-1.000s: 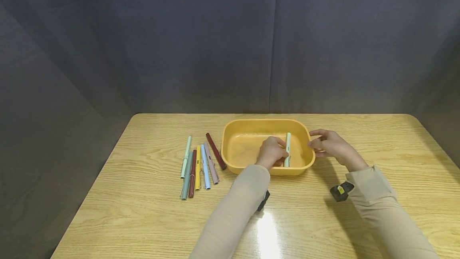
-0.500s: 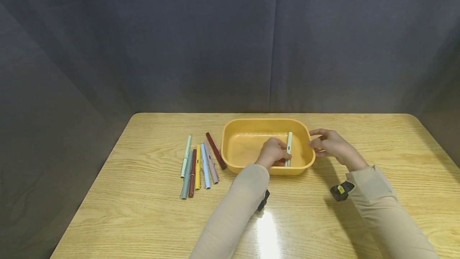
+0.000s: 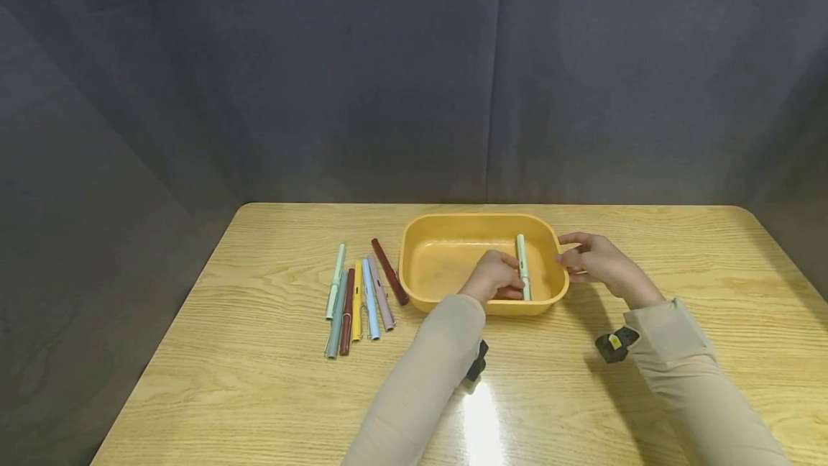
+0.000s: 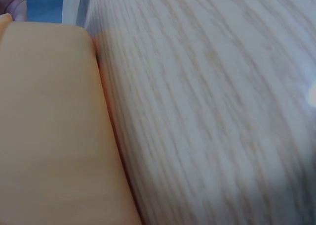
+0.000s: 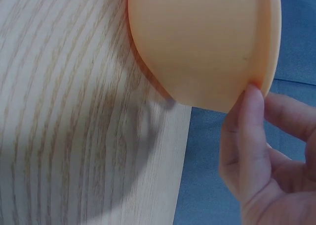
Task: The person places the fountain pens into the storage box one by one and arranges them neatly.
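Observation:
In the head view, a pale green pen (image 3: 522, 265) lies in the right part of a yellow-orange tray (image 3: 446, 304), its far end leaning slightly left. My left hand (image 3: 494, 275) reaches over the tray's near side, its fingertips against the pen's left edge and not wrapped around it. The left wrist view shows only the tray's outer wall (image 4: 49, 121), so those fingers are hidden there. At the tray's right end my right hand (image 3: 598, 265) pinches the rim; in the right wrist view its thumb (image 5: 254, 131) presses the outer wall.
Left of the tray, several pens lie side by side on the wooden table (image 3: 246, 394): a light green pen (image 3: 336, 282), a yellow pen (image 3: 357, 300) and a dark red pen (image 3: 389, 272) among them. A dark curtain (image 3: 362, 92) hangs behind the table.
The pale green pen has shifted a little right inside the tray and turned slightly. My left fingertips overlapped it before and now sit at its left edge. The right hand has stayed put.

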The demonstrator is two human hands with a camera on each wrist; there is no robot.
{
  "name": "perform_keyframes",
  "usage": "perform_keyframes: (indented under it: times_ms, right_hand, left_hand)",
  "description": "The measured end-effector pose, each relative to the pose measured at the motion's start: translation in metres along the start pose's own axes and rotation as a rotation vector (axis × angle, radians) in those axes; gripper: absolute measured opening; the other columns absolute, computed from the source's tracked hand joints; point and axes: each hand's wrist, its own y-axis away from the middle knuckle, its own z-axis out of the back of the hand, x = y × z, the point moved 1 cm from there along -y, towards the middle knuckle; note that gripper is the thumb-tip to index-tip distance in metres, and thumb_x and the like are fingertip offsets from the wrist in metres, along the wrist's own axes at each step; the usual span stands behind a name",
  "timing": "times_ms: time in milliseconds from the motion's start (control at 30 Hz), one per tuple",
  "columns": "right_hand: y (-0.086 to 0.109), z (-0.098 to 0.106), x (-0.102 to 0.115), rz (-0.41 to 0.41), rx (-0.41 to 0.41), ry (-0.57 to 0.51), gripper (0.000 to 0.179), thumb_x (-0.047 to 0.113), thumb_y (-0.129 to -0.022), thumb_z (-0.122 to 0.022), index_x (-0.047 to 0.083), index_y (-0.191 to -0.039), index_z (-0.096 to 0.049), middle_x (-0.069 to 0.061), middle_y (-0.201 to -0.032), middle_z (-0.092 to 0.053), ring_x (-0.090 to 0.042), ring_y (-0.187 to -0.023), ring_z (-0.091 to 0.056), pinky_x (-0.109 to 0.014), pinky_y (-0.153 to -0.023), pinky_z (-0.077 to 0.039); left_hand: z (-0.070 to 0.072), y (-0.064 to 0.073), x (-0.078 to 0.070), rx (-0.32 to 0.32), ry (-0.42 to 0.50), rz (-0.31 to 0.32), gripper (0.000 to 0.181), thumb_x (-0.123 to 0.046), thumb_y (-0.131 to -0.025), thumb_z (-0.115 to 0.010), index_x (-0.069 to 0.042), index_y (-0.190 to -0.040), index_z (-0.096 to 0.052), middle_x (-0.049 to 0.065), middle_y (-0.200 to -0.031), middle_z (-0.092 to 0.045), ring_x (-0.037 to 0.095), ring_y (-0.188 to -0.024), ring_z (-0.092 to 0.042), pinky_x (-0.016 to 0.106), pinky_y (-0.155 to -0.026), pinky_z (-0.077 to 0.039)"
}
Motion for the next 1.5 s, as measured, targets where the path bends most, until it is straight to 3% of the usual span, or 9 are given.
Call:
perform_keyframes:
  times_ms: [200,633,967,1300,1500]
  right_hand:
    - [0.000,0.000,0.000,-0.002,0.003,-0.022,0.058,0.014,-0.095,-0.053,-0.012,-0.141,-0.030,-0.013,-0.108,-0.057,-0.006,-0.084,-0.060,-0.020,-0.076,-0.059]
    - [0.000,0.000,0.001,-0.010,0.017,-0.047,0.059,0.014,-0.095,-0.053,-0.011,-0.142,-0.028,-0.005,-0.101,-0.057,-0.004,-0.081,-0.058,-0.017,-0.072,-0.058]
    - [0.001,-0.001,0.000,-0.014,0.020,-0.052,0.059,0.013,-0.094,-0.052,-0.012,-0.142,-0.028,0.001,-0.092,-0.057,-0.002,-0.077,-0.057,-0.018,-0.073,-0.058]
    - [0.002,-0.001,0.000,-0.019,0.030,-0.059,0.061,0.015,-0.094,-0.053,-0.010,-0.143,-0.027,0.001,-0.096,-0.058,-0.002,-0.079,-0.058,-0.019,-0.075,-0.059]
    - [0.004,-0.001,0.001,-0.019,0.035,-0.074,0.061,0.015,-0.095,-0.052,-0.010,-0.144,-0.025,0.001,-0.095,-0.058,-0.002,-0.079,-0.058,-0.018,-0.074,-0.058]
  left_hand:
    - [0.002,0.000,-0.002,-0.039,-0.085,-0.004,0.043,0.013,-0.077,-0.070,0.003,-0.118,-0.061,0.018,-0.098,-0.071,0.029,-0.079,-0.072,0.027,-0.064,-0.062]
    - [0.007,-0.002,-0.002,-0.040,-0.121,-0.004,0.043,0.011,-0.076,-0.072,0.002,-0.117,-0.061,0.018,-0.095,-0.072,0.019,-0.063,-0.067,0.024,-0.059,-0.061]
    - [0.019,0.006,-0.001,-0.036,-0.121,-0.036,0.043,0.003,-0.080,-0.071,0.006,-0.121,-0.059,0.019,-0.105,-0.069,0.024,-0.073,-0.069,0.028,-0.068,-0.062]
    - [0.042,0.011,-0.008,0.082,-0.041,-0.056,0.047,0.001,-0.085,-0.067,0.005,-0.129,-0.052,0.022,-0.119,-0.062,0.034,-0.106,-0.065,0.036,-0.085,-0.060]
    - [0.060,0.016,-0.019,0.128,-0.013,-0.060,0.050,-0.001,-0.087,-0.064,0.002,-0.134,-0.049,0.024,-0.126,-0.059,0.035,-0.116,-0.060,0.038,-0.092,-0.058]
